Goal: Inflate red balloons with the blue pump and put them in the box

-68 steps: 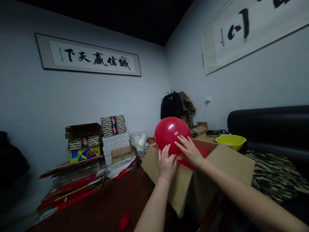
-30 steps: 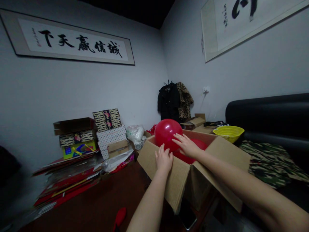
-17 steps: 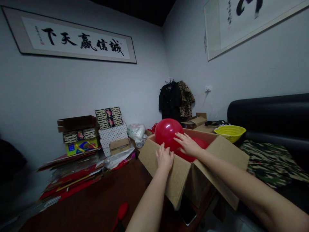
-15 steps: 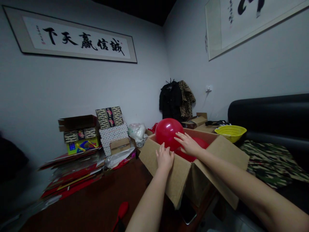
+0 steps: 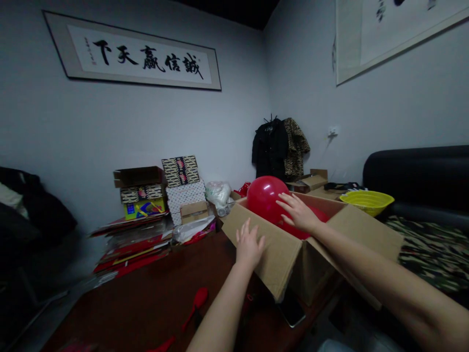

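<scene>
A round red balloon (image 5: 266,198) sits at the top of an open cardboard box (image 5: 273,249), with more red balloon surface (image 5: 295,231) showing lower inside. My right hand (image 5: 298,212) reaches over the box, fingers spread, at the right side of the upper balloon; whether they press on it I cannot tell. In front of the box's near flap is my left hand (image 5: 250,246), its fingers apart and holding nothing. Limp red balloons (image 5: 200,297) lie on the dark wooden table (image 5: 146,298) left of my left forearm.
A phone (image 5: 292,312) lies on the table beneath the box's near corner. At the back left stand stacked boxes (image 5: 185,195) and a pile of flat red packaging (image 5: 128,252). To the right are a yellow basket (image 5: 367,201) and a black sofa (image 5: 421,171) with camouflage cloth.
My left hand has drawn back from the box's rim and balloon, down in front of the flap. The right hand stays beside the balloon. The view has turned left.
</scene>
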{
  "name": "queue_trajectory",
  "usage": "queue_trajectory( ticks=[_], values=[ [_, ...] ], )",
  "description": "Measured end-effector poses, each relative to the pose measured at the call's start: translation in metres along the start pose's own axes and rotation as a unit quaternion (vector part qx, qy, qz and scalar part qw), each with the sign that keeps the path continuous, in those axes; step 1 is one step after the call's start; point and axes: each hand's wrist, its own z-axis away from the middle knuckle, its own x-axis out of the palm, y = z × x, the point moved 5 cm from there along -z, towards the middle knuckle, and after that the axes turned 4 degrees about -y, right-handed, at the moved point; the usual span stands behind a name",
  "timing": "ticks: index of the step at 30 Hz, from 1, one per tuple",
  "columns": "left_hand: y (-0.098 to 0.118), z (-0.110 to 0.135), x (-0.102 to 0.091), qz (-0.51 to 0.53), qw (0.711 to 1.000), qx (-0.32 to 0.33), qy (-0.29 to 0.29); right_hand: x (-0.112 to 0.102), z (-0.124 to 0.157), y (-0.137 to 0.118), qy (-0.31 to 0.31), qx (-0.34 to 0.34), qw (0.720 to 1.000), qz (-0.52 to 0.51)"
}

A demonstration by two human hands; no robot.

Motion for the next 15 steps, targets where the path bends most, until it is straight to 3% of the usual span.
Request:
queue_trajectory(
  ticks=[3,7,15],
  values=[
    [-0.011,0.011,-0.013,-0.008,1.0,0.005,0.004,-0.006,-0.009,-0.025,0.0,-0.023,1.0,-0.009],
    [-0.029,0.032,-0.029,-0.003,1.0,0.0,0.011,-0.01,-0.021,-0.081,-0.007,-0.053,0.998,-0.029],
    [-0.076,0.107,-0.048,-0.008,0.999,-0.041,-0.002,0.006,-0.014,-0.2,-0.034,-0.094,0.983,-0.151]
  ],
)
